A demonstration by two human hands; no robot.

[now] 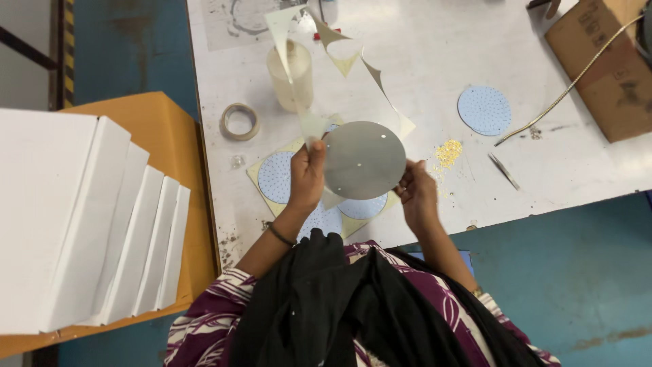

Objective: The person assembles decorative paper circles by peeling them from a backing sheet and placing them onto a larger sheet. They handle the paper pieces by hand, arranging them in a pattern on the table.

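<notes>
A round grey disc (363, 160) with a few small holes is held above the table between both hands. My left hand (307, 175) pinches its left edge together with a curling strip of pale backing sheet (339, 51) that rises toward the back of the table. My right hand (415, 191) grips the disc's right edge. Under the disc lies a yellowish sheet (260, 182) carrying round pale blue dotted discs (276, 177).
A roll of tape (239, 121) and a translucent cup (292, 76) stand behind the hands. Another blue dotted disc (484, 110), yellow scraps (448, 152), tweezers (503, 170), a flexible metal hose (570, 85) and a cardboard box (608, 68) lie right. White boxes (81, 217) are stacked left.
</notes>
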